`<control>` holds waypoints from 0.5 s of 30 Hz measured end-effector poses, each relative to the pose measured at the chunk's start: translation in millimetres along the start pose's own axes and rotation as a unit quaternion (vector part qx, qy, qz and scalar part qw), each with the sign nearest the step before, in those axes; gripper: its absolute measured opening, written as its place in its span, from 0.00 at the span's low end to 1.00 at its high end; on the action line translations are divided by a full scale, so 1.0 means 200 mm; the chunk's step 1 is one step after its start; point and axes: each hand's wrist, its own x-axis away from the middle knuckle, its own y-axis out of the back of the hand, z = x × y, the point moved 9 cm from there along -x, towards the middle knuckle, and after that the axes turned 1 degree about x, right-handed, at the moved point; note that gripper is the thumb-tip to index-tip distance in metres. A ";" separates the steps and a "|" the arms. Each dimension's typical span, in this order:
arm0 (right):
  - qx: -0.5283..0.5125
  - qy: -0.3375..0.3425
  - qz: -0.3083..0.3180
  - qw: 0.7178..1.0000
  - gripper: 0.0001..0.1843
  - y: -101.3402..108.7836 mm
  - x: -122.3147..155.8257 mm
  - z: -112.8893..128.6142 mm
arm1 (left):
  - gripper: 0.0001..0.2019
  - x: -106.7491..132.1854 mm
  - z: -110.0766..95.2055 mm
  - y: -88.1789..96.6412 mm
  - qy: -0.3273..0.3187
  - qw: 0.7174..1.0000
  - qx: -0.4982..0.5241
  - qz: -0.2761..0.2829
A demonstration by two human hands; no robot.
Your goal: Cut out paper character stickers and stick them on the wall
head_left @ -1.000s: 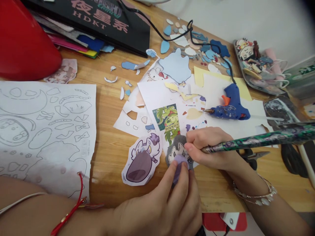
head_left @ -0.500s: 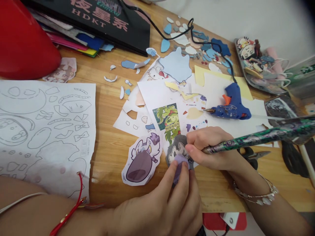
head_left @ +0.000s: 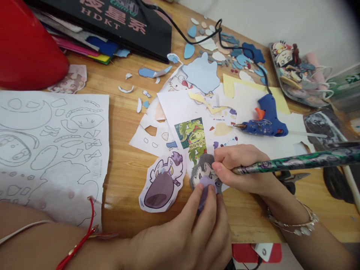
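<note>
A pale wall (head_left: 250,17) backs a wooden table (head_left: 123,180), its near edge passing under the right forearm, on the person's side of the blue glue gun (head_left: 260,122). White paper (head_left: 250,99) lies beneath that gun; beyond it are scattered blue and white cut pieces (head_left: 189,51), and farther right a filled tray (head_left: 294,96) near the wall. Far left of the gun, a sheet of line drawings (head_left: 56,150) runs out of view, with a black HDKT case (head_left: 132,41) behind. A strip of wood separates that sheet from a purple creature cutout (head_left: 161,183), left of the gun and nearer the person; more wood shows right of the hands, toward the near edge.

Just in front of the gun and to its left is a grey felt character (head_left: 206,161). The left hand (head_left: 202,232) pinches a lilac piece (head_left: 207,182) over it with the fingertips. The right hand (head_left: 242,165), fingers bunched, grips a patterned pen (head_left: 295,159) at the felt's edge; whether its tip touches cannot be told.
</note>
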 end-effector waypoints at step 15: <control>-0.349 -0.091 -0.229 0.904 0.11 0.12 0.00 -0.12 | 0.21 0.01 0.01 0.00 0.007 1.000 -0.004 0.000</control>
